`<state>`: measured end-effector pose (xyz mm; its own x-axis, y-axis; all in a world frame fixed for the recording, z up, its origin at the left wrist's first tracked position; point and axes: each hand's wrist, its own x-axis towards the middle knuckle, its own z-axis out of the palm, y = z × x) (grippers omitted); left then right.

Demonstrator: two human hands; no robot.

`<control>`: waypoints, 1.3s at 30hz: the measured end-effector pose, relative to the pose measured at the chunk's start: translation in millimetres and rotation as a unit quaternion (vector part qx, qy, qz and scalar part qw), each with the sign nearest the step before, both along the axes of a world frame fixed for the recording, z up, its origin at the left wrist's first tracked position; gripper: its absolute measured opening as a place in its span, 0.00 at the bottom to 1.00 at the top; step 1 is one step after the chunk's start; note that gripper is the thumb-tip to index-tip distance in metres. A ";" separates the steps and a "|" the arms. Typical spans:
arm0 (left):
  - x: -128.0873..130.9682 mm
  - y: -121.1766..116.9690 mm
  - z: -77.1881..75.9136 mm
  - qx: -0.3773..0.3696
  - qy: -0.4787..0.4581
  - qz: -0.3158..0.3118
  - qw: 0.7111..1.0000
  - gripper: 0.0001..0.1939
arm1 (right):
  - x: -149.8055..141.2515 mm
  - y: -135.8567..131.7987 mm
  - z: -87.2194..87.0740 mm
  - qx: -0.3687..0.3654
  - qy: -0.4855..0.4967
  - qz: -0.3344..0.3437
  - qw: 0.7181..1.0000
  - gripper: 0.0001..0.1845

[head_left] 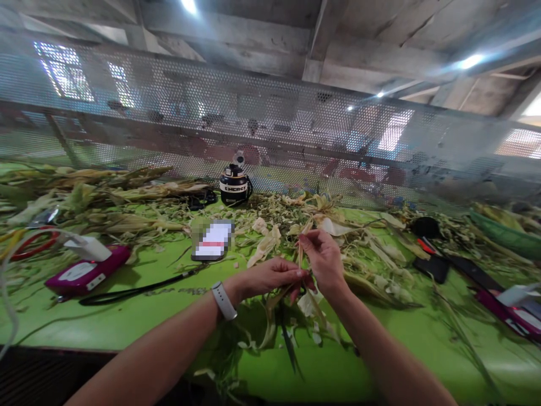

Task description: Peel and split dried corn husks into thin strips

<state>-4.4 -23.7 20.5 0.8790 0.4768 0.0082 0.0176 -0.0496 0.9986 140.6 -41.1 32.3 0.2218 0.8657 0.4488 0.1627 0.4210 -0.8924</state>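
Thumb and fingers of the right hand pinch the upper part of a narrow, pale-tan strip of dry husk, while the left hand nips it lower down; both grips are closed on it. The strip stands nearly upright between the hands, just above the worktop. It should weigh almost nothing, bend easily along its length and split along the grain if twisted hard, so a light fingertip hold near each end looks best; the papery surface probably slips little.

Around the hands, curled cream and green husk scraps litter the glossy lime-green worktop. To the left lie a flat phone with a lit screen and a magenta power box with a white plug. Behind stands a black bottle labelled "ENERGY", then a perforated grey screen beneath a lamp-lit concrete ceiling.
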 end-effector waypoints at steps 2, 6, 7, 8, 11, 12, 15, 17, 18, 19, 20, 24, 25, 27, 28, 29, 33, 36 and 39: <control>1.9 -1.0 -1.7 -0.024 -0.017 0.001 1.000 0.22 | 2.0 2.0 -1.6 0.012 -0.021 -0.007 1.000 0.13; 6.1 1.6 -8.8 -0.041 -0.089 0.074 0.992 0.20 | 11.8 4.4 1.2 0.077 -0.115 -0.043 0.989 0.11; 6.8 3.5 -10.7 -0.041 -0.109 0.107 0.987 0.19 | 14.6 3.5 3.5 0.113 -0.147 -0.076 0.980 0.12; 7.3 5.6 -12.2 -0.041 -0.127 0.144 0.981 0.18 | 16.8 1.9 6.0 0.153 -0.177 -0.115 0.965 0.12; 7.8 12.1 -13.8 -0.050 -0.183 0.259 0.947 0.16 | 17.6 -4.9 10.5 0.208 -0.258 -0.176 0.927 0.08; 7.9 13.6 -13.3 -0.058 -0.200 0.290 0.934 0.17 | 15.4 -6.8 9.8 0.187 -0.288 -0.153 0.927 0.10; 8.5 15.9 -10.7 -0.077 -0.231 0.350 0.905 0.17 | 4.5 -8.2 0.9 0.047 -0.354 -0.003 0.934 0.17; 8.7 16.2 -9.2 -0.071 -0.226 0.363 0.901 0.17 | -1.7 -5.5 -6.7 -0.024 -0.321 0.087 0.943 0.19; 8.8 16.3 -8.7 -0.067 -0.223 0.367 0.901 0.16 | -3.4 -3.6 -9.6 -0.040 -0.287 0.113 0.951 0.19; 8.7 16.4 -8.2 -0.065 -0.221 0.374 0.898 0.15 | -3.9 -1.7 -11.7 -0.047 -0.249 0.128 0.959 0.19; 8.5 16.4 -7.6 -0.063 -0.222 0.385 0.893 0.15 | -3.5 0.0 -12.8 -0.049 -0.214 0.133 0.966 0.19; 7.4 15.3 -3.9 -0.056 -0.214 0.421 0.880 0.15 | 2.5 3.2 -11.4 -0.073 -0.149 0.148 0.975 0.20; 7.2 14.6 -2.9 -0.055 -0.211 0.413 0.884 0.15 | 3.9 3.4 -10.8 -0.081 -0.146 0.154 0.974 0.20; 7.1 13.1 -1.0 -0.059 -0.216 0.397 0.890 0.16 | 5.7 3.5 -10.4 -0.088 -0.143 0.158 0.973 0.20; 7.2 12.4 -0.4 -0.062 -0.220 0.395 0.890 0.16 | 6.1 3.6 -10.6 -0.088 -0.142 0.158 0.973 0.20; 7.3 11.9 0.0 -0.065 -0.224 0.396 0.888 0.16 | 6.4 3.6 -10.9 -0.089 -0.141 0.159 0.973 0.20; 7.7 12.1 0.2 -0.067 -0.231 0.401 0.884 0.16 | 5.7 3.5 -11.9 -0.095 -0.142 0.167 0.971 0.20; 7.6 13.6 -0.6 -0.085 -0.240 0.372 0.892 0.17 | 5.2 2.6 -10.1 -0.092 -0.141 0.153 0.974 0.19; 7.0 14.1 -2.0 -0.096 -0.237 0.349 0.902 0.17 | 5.7 1.8 -6.5 -0.102 -0.132 0.159 0.973 0.19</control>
